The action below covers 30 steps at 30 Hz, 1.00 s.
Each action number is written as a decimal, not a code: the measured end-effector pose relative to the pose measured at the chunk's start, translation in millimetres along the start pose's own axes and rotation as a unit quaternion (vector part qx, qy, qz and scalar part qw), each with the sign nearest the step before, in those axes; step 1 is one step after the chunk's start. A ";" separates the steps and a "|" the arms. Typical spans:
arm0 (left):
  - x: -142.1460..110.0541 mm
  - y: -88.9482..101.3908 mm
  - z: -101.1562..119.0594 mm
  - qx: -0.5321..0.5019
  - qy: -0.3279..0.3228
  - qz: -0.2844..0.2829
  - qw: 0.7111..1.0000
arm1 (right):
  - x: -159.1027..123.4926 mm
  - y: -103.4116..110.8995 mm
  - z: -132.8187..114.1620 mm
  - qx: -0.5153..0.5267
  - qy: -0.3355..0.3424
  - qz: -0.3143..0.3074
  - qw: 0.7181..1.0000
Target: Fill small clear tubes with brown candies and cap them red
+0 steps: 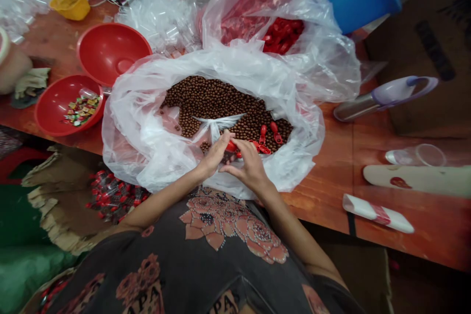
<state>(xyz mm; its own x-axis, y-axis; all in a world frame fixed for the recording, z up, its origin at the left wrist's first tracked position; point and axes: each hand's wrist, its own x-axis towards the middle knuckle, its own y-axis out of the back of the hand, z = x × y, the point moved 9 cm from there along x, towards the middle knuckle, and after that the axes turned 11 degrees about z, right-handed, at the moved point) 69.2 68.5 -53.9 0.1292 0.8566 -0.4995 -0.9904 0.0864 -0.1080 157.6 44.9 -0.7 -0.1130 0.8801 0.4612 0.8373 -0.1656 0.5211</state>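
Red plastic piece point(231, 146) gripped between curled fingers of left hand point(214, 154) and right hand point(247, 164), above brown beads point(221, 100) in clear plastic bag point(127, 142); more red pieces point(262, 133) strewn on beads.

Small red plastic piece point(231, 146), hand-held

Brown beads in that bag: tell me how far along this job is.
Done, it seems: a heap of clear packets with red parts sits below the table's edge. In hand: the left hand and right hand hold a red plastic piece. Remaining: many brown beads lie in the clear bag, and more red pieces lie in another bag.
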 end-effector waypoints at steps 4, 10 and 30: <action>-3.6 4.3 -5.5 0.002 0.006 0.029 1.000 | -4.7 -10.1 -5.2 -0.027 0.042 -0.020 0.999; -5.7 18.0 -4.8 0.064 -0.072 0.033 0.995 | -9.9 -16.1 -10.7 -0.044 0.067 -0.018 0.997; 160.1 -125.3 106.0 0.326 -0.308 -0.144 0.882 | -6.3 14.2 31.0 -0.106 -0.014 -0.072 0.992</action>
<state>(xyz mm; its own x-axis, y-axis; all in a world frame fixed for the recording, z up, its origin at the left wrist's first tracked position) 208.8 248.7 -29.2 0.5277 0.8478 0.0518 -0.7644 0.4474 0.4643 186.7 50.7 -18.5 -0.2059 0.9134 0.3513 0.6819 -0.1236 0.7210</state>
